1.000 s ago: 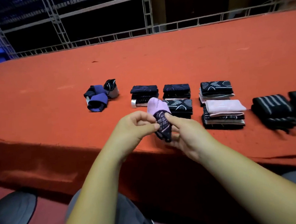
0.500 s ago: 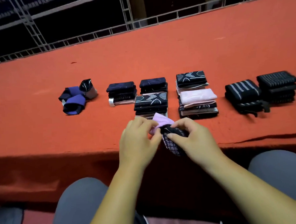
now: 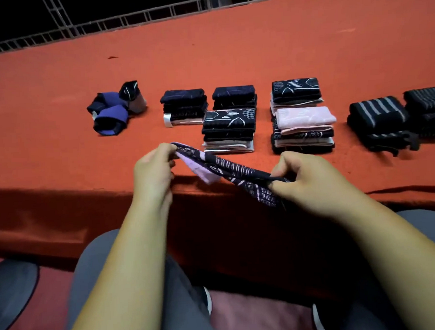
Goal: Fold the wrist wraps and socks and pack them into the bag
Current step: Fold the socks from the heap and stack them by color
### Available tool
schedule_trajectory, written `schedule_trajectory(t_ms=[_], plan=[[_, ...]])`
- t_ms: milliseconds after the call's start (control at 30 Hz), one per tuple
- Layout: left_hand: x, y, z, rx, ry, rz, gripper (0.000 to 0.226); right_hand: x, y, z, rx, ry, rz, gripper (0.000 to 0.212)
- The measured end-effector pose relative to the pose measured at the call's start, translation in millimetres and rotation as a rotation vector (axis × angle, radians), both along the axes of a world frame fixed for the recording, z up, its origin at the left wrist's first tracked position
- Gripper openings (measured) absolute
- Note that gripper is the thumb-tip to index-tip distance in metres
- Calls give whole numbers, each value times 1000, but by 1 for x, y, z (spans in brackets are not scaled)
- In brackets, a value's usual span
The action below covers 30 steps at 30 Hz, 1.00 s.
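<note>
**Holding one sock taut above the near edge**

I have a dark patterned sock (image 3: 226, 168) stretched between my two hands, in the air just over the near edge of the orange surface (image 3: 230, 50). It slopes down from left to right, and its lilac part hangs underneath close to the left end. My left hand (image 3: 152, 173) pinches the upper left end with its fingers curled tight on the cloth. My right hand (image 3: 310, 182) grips the lower right end, thumb on top and fingers folded under.

Just beyond the sock lies a folded stack (image 3: 229, 123) with white line markings on its top piece. To its right stands a pink-topped stack (image 3: 304, 118). Behind these runs the far row (image 3: 234, 95) of three more dark folded piles.

At the right end sit the wrist wraps (image 3: 377, 112), black with grey stripes, in two piles just beside each other. Well to the left of the stacks lies a loose purple bundle (image 3: 113, 112), with a black rolled piece touching its far side.

A metal railing (image 3: 128, 15) runs along the far edge. My grey trouser legs (image 3: 95, 267) show below the near edge.
</note>
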<state>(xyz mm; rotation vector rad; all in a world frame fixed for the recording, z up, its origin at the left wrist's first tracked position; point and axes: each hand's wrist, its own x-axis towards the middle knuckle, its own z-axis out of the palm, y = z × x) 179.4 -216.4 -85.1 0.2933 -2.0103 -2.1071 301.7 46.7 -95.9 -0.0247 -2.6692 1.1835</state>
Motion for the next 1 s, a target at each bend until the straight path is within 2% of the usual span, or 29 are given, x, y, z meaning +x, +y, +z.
schedule_trajectory(t_ms=[100,233,367,467,567,800,900,1000], plan=[[-7,-10,-1,164,-51,29,17,-3,0,0,13,25,-5,17],[12,6,3,-112,142,-223,23,-1,-7,-7,83,36,65,22],[28,12,12,-190,271,-413,24,6,-11,-7,27,31,177,40],[32,12,10,-264,334,-556,23,0,-18,-10,23,164,112,29],[32,13,2,-408,439,-654,23,-6,-30,-17,42,182,108,27],[32,14,-6,-492,482,-733,23,-12,-42,-22,113,213,51,34],[34,17,-6,-540,487,-710,18,-13,-45,-24,145,239,62,21],[39,20,-6,-690,522,-641,10,-15,-45,-26,58,247,27,9]])
